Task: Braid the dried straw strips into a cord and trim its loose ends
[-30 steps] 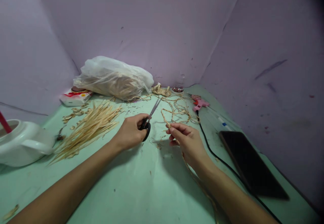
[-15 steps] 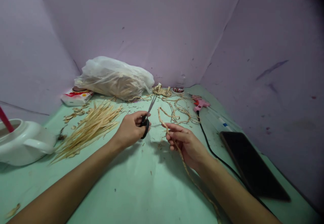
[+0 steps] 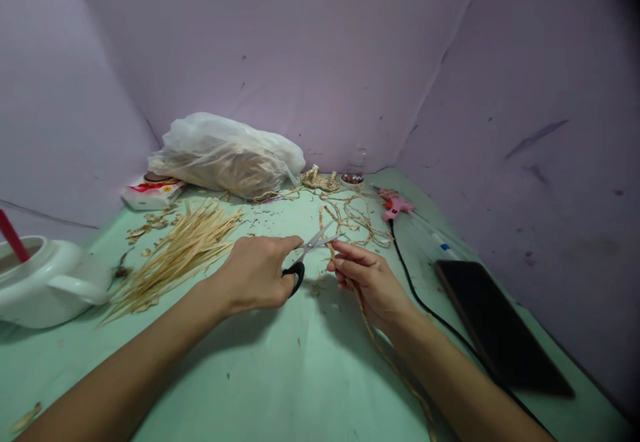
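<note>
Scissors [image 3: 309, 246] in the left hand [image 3: 260, 274] have swung to the right since half a second ago, and their blades, which were together and pointing to the far side, are now spread apart. The tips reach the braided cord [image 3: 369, 329], just beside the fingertips of the right hand [image 3: 367, 283]; whether the cord lies between the blades, I cannot tell.

As for progress, a long length of cord seems already made: it runs from the right hand down to the near edge of the view, and more cord [image 3: 367, 225] lies in loose loops on the far side of the table [image 3: 280, 375]. I see no cut through the held part, so this trimming looks not yet done. Many loose strips [image 3: 175, 255], lying left of the hands, seem unused.

The left fingers are curled on the black handle, with the thumb hidden partly. The right hand pinches the cord between thumb and fingers, almost without gap. Compared with the earlier frame, the right hand, the strips and the pink glue gun [image 3: 397, 207] stay nearly in the same places.
</note>
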`<state>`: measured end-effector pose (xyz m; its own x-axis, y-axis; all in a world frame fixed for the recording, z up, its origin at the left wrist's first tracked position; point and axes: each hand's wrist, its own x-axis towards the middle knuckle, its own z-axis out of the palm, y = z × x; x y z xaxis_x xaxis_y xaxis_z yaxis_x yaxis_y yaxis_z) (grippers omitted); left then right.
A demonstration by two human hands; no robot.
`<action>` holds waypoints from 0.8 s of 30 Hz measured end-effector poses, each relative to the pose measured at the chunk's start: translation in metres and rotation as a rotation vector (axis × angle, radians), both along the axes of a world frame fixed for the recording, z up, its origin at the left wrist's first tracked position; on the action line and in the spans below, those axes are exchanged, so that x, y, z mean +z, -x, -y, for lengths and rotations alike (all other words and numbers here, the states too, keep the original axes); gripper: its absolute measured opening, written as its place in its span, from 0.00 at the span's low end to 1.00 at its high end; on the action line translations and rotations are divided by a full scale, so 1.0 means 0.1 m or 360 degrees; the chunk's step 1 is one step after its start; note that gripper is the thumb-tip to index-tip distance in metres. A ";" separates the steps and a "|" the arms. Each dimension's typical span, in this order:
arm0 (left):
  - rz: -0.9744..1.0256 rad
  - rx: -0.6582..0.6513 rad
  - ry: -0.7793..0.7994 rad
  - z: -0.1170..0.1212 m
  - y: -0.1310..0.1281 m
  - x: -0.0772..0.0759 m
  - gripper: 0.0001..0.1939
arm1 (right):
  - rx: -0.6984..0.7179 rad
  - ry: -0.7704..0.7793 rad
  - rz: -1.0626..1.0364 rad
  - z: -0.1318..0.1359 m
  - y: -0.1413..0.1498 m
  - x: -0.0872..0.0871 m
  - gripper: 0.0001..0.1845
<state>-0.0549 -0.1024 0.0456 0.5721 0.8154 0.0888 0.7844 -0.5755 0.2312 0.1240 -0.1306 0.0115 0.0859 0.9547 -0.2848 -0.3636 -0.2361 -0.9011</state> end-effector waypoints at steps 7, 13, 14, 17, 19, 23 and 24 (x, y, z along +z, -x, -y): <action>-0.0287 -0.0087 -0.0111 -0.02 0.00 -0.01 0.17 | 0.0005 0.0005 -0.0059 -0.01 -0.01 -0.02 0.21; -0.0469 -0.0149 -0.0190 -0.03 0.01 0.02 0.21 | 0.0021 0.0018 -0.0031 -0.02 -0.03 -0.04 0.18; -0.0484 -0.0156 -0.0198 -0.03 0.01 0.02 0.21 | 0.0027 0.0020 -0.0024 -0.02 -0.03 -0.04 0.18; -0.0521 -0.0169 -0.0195 -0.04 0.02 0.02 0.21 | 0.0048 0.0019 0.0007 -0.02 -0.02 -0.02 0.16; -0.0522 -0.0180 -0.0172 -0.04 0.03 0.02 0.21 | 0.0055 0.0025 -0.0002 -0.02 -0.02 -0.01 0.15; -0.0474 -0.0198 -0.0110 -0.05 0.04 0.03 0.19 | 0.0048 0.0049 -0.0038 -0.02 -0.03 -0.01 0.16; -0.0450 -0.0206 -0.0088 -0.05 0.04 0.02 0.19 | 0.0052 0.0047 -0.0042 -0.02 -0.03 -0.02 0.16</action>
